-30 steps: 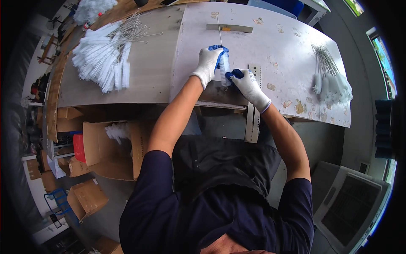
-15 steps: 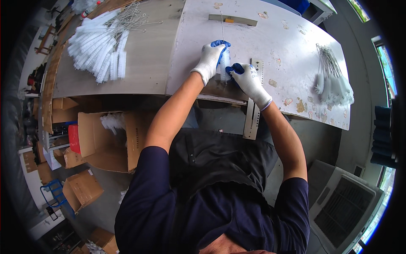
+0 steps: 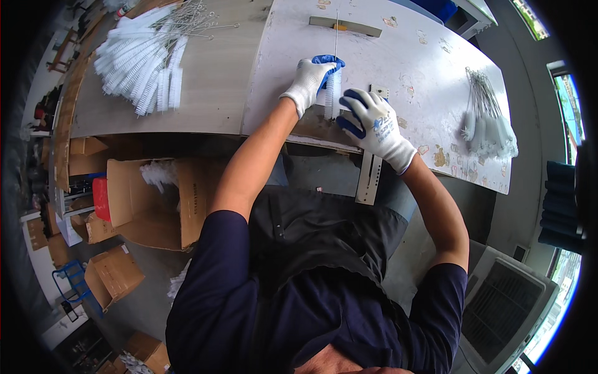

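Note:
My left hand (image 3: 314, 78), in a white glove with blue-coated fingers, is closed on a white bristle brush (image 3: 333, 100) with a thin wire handle. The wire points away from me and the bristle end points toward the table's near edge. My right hand (image 3: 374, 121), gloved alike, is just right of the bristles, its fingers apart and nothing in them. Beneath that hand lies a perforated metal strip (image 3: 369, 177), which juts out over the near edge. Beyond the brush, a flat metal bar (image 3: 358, 27) with a small yellow-orange piece (image 3: 339, 27) lies on the table.
A large pile of white brushes (image 3: 134, 62) lies on the table's left part. A smaller bundle of brushes (image 3: 489, 121) is at the right end of the worn tabletop (image 3: 436, 81). Below left stands an open cardboard box (image 3: 149, 215). A grey slatted appliance (image 3: 504, 305) stands at lower right.
My right hand has come off the bristle end, moved slightly right and spread its fingers. My left hand keeps its hold on the brush.

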`<control>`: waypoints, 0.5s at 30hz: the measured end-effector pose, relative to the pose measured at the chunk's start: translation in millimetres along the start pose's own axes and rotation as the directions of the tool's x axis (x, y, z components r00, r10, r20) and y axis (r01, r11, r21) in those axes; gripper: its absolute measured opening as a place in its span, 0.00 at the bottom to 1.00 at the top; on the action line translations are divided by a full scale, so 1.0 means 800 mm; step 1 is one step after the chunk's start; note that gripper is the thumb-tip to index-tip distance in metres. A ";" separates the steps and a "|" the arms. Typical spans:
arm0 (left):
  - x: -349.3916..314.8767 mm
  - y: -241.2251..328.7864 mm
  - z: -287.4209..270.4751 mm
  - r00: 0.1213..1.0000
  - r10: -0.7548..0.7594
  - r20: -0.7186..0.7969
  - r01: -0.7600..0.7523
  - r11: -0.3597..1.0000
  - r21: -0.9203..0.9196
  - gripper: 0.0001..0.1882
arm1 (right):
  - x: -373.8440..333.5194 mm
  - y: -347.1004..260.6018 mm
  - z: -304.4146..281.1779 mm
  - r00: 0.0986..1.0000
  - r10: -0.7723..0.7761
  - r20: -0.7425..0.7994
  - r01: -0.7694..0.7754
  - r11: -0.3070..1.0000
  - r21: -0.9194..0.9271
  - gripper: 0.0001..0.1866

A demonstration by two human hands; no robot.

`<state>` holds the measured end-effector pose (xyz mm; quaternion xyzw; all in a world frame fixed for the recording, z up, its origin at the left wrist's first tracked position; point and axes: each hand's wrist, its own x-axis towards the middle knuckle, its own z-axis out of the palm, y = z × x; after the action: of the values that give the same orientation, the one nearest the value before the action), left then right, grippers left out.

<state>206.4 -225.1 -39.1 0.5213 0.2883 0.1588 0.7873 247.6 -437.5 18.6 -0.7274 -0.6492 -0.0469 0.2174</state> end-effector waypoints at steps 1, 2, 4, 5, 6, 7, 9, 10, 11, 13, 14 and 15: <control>0.002 0.002 0.000 1.000 -0.005 -0.020 0.006 1.000 0.019 0.10 | 0.003 -0.001 -0.002 0.997 -0.042 0.061 0.045 0.997 -0.057 0.28; 0.003 0.003 -0.001 0.999 -0.010 -0.041 0.011 0.999 0.038 0.10 | 0.008 -0.005 -0.003 0.989 -0.081 0.125 0.095 0.989 -0.112 0.29; -0.005 0.010 0.003 0.999 0.003 -0.039 -0.001 0.999 0.048 0.11 | 0.013 -0.001 0.000 0.952 -0.162 0.260 0.218 0.955 -0.200 0.32; -0.015 0.018 0.010 0.999 0.010 -0.032 -0.008 0.998 0.058 0.11 | 0.012 0.007 0.010 0.948 -0.196 0.253 0.252 0.943 -0.215 0.31; -0.024 0.026 0.018 0.999 -0.008 -0.036 0.010 0.997 0.071 0.12 | 0.012 0.016 0.023 0.942 -0.229 0.246 0.286 0.930 -0.231 0.30; -0.020 0.025 0.018 1.000 -0.005 -0.026 0.007 0.995 0.096 0.11 | 0.019 0.020 0.027 0.934 -0.266 0.239 0.323 0.913 -0.247 0.29; -0.015 0.020 0.020 1.000 0.022 -0.020 -0.019 0.991 0.133 0.11 | 0.030 0.029 0.032 0.904 -0.339 0.259 0.403 0.879 -0.257 0.20; -0.010 0.016 0.020 0.998 0.054 -0.019 -0.049 0.982 0.183 0.10 | 0.035 0.028 0.032 0.887 -0.355 0.296 0.435 0.858 -0.274 0.18; -0.004 0.014 0.020 0.998 0.053 -0.014 -0.048 0.970 0.238 0.10 | 0.039 0.027 0.032 0.868 -0.367 0.333 0.465 0.836 -0.291 0.16; 0.001 0.014 0.027 0.999 0.050 0.006 -0.049 0.938 0.344 0.09 | 0.046 0.027 0.028 0.851 -0.369 0.374 0.472 0.850 -0.234 0.12; -0.001 0.016 0.035 0.999 0.003 0.037 -0.015 0.944 0.329 0.09 | 0.046 0.025 0.026 0.849 -0.371 0.375 0.470 0.855 -0.219 0.12; -0.003 0.017 0.042 0.998 -0.024 0.054 0.000 0.916 0.400 0.10 | 0.046 0.022 0.023 0.849 -0.372 0.376 0.468 0.860 -0.204 0.12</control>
<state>225.9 -245.3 -16.0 0.6738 0.2950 0.0766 0.6731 266.5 -397.7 10.0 -0.5872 -0.8065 -0.0677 -0.0162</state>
